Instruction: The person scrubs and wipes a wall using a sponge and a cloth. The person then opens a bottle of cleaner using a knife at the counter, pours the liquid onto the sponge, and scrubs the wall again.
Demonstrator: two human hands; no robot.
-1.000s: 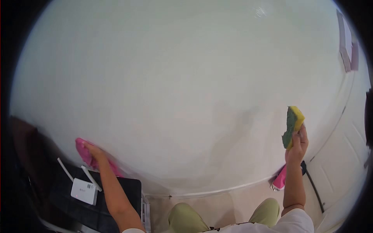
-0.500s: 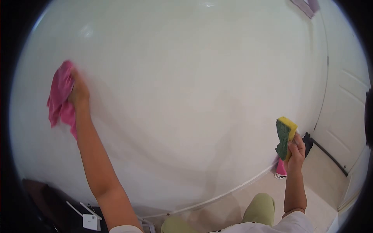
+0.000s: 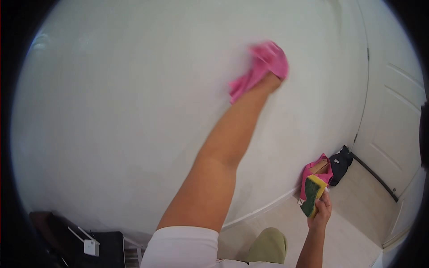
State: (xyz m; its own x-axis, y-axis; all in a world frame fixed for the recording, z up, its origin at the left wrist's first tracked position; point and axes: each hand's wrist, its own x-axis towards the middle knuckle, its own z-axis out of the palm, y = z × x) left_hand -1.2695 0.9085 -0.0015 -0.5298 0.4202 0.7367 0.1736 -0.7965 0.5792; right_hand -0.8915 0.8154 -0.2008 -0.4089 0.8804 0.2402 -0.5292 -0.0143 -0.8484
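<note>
Pink cloth [image 3: 266, 61]: crumpled, blurred — one o'clock, held in left hand [image 3: 271, 82], fingers hidden.
Yellow-green sponge [image 3: 313, 194]: layered, ragged-edged — four o'clock, gripped by right hand [image 3: 322, 209].

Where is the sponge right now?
In the head view, the sponge is at lower right, held up in the right hand, partly in front of the pink bag by the wall.

Soft light greys the lens-bowed wall [image 3: 134, 111]; the pink cloth [image 3: 273, 58] blurs; that far-left glint [image 3: 40, 41] is perhaps reflected lamplight.
</note>
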